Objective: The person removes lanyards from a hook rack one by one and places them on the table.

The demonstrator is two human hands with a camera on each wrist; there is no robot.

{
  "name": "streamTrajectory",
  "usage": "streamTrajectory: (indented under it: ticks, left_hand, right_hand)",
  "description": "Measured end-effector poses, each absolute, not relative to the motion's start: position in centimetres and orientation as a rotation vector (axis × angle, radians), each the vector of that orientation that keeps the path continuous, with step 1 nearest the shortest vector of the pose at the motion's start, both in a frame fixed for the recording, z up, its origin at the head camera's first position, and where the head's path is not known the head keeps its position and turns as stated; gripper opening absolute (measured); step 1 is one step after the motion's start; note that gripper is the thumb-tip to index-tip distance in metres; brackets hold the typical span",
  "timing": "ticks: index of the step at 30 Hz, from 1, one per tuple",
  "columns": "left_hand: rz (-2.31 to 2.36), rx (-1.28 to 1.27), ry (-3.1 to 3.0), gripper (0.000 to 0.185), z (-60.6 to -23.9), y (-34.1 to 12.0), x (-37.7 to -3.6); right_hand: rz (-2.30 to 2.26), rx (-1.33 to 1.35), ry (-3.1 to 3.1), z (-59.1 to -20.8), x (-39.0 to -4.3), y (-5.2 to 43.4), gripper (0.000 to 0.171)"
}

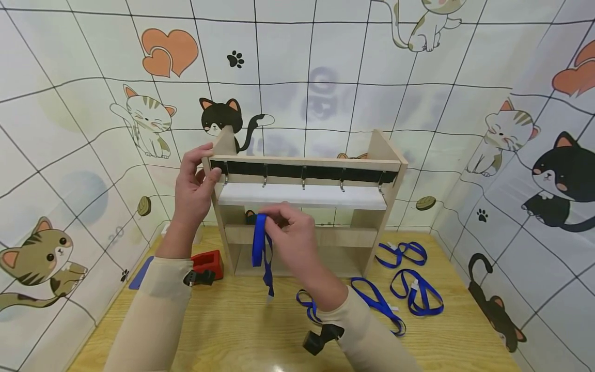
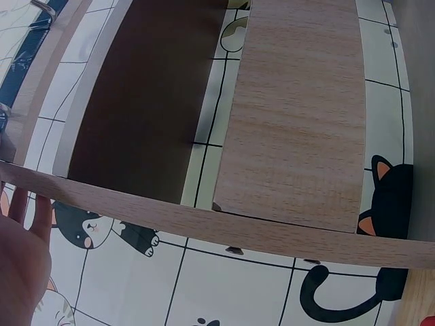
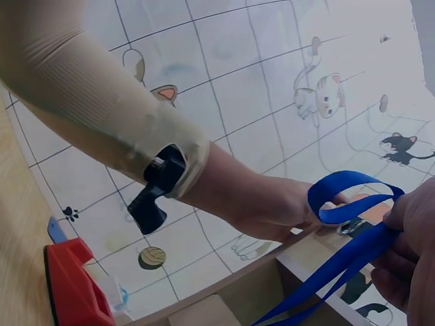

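A small wooden rack (image 1: 302, 237) stands on the table, with a black strip of several metal hooks (image 1: 303, 178) across its upper front. My left hand (image 1: 191, 188) grips the rack's upper left corner, thumb at the front by the end hook. In the left wrist view only part of that hand (image 2: 24, 265) shows, beside the side panel's edge. Between thumb and fingers, my right hand (image 1: 294, 235) pinches a folded blue lanyard (image 1: 258, 240) in front of the rack, below the hooks. The right wrist view shows the lanyard's loop (image 3: 340, 187) standing up, its straps trailing down.
Several more blue lanyards lie on the table (image 1: 223, 330) at the right, one of them a looped lanyard (image 1: 425, 305). A red object (image 1: 208, 264) sits left of the rack, near a flat blue item (image 1: 141, 274). Cat-printed walls (image 1: 288, 57) enclose the back and sides.
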State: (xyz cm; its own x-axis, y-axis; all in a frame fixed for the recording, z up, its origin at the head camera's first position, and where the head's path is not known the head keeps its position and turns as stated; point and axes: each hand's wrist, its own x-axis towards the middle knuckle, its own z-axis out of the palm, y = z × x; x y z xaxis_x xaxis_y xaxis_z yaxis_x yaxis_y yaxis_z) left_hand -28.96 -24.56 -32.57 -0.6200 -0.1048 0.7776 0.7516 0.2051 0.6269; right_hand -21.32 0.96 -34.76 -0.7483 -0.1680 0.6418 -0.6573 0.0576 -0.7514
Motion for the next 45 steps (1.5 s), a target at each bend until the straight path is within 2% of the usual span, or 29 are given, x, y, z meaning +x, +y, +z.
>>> streamTrajectory:
  ticks: [7, 19, 36, 45]
  left_hand:
    - [-1.498, -0.607, -1.755, 0.038, -32.6, -24.7, -29.0]
    - [-1.492, -0.61, -1.755, 0.039, -32.8, -24.9, -29.1]
    - [-1.503, -0.609, -1.747, 0.038, -33.0, -24.7, -29.3]
    - [-1.501, -0.607, -1.744, 0.038, -33.0, -24.6, -29.2]
  right_hand:
    - [1.705, 0.779, -2.011, -34.3, -21.0, 3.0, 0.018]
    - [1.687, 0.782, -2.094, -34.5, -20.8, 4.5, 0.014]
    - [1.702, 0.92, -2.263, -38.7, -21.2, 1.6, 0.014]
    - [1.727, 0.947, -2.449, -41.4, -20.9, 1.8, 0.013]
